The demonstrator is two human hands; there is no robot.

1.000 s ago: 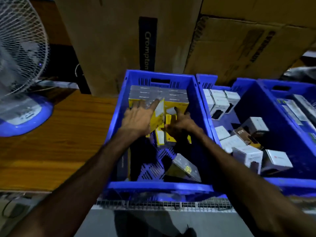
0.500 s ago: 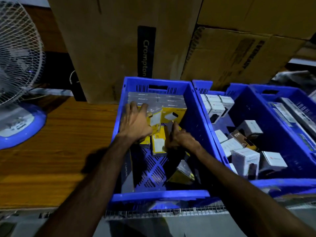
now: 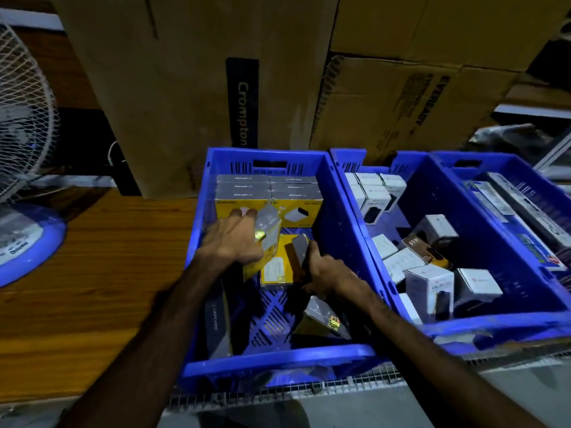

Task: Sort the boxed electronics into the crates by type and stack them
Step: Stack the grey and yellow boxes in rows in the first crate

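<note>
Left arm: bare forearm reaches forward and up from the lower left.
Left hand (image 3: 236,239): back facing up, fingers extended forward and close together, thumb side toward the right hand.
Right arm: bare forearm comes in from the lower right, angled toward the left.
Right hand (image 3: 327,273): fingers curled, thumb raised.
Hands: near each other, apart.

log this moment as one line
stage: stacking | left hand: on yellow box | right hand: grips dark box | site: left crate
</note>
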